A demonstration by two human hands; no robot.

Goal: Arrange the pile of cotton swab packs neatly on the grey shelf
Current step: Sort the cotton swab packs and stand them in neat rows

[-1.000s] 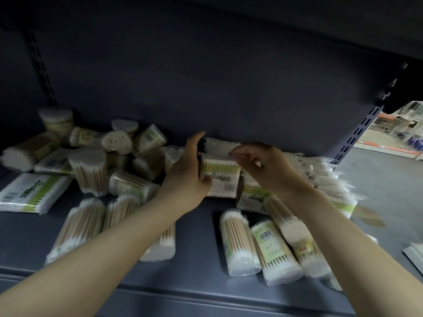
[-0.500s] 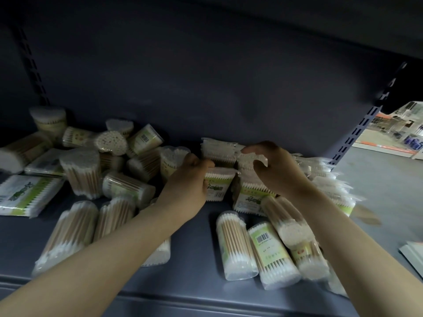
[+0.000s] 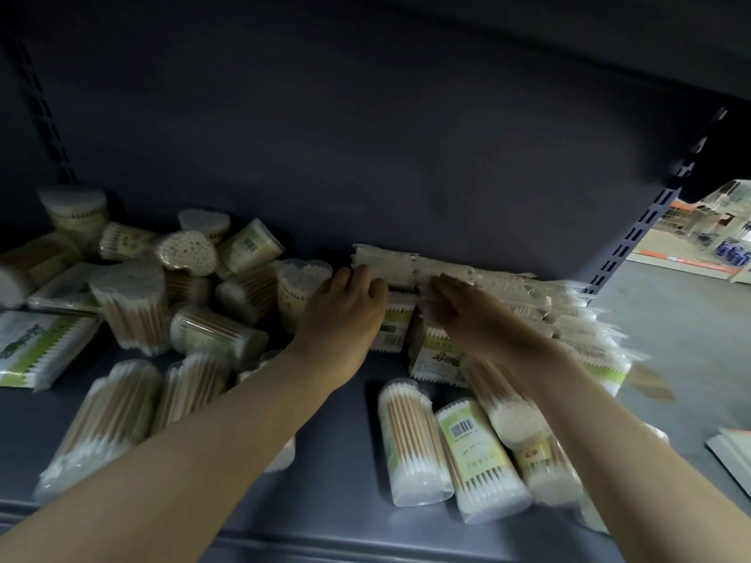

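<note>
The grey shelf (image 3: 333, 493) holds scattered cotton swab packs (image 3: 410, 444). Both arms cover several. The left hand (image 3: 345, 314) curls onto a flat pack (image 3: 392, 327) at the back; the right hand (image 3: 467, 314) is blurred, its grip unclear.

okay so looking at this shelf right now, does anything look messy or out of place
Yes. The round swab tubs at left are heaped, some upright, some tipped. Three tubes lie loose near the front edge of the grey shelf. Only the flat packs at the back form a row.
</note>
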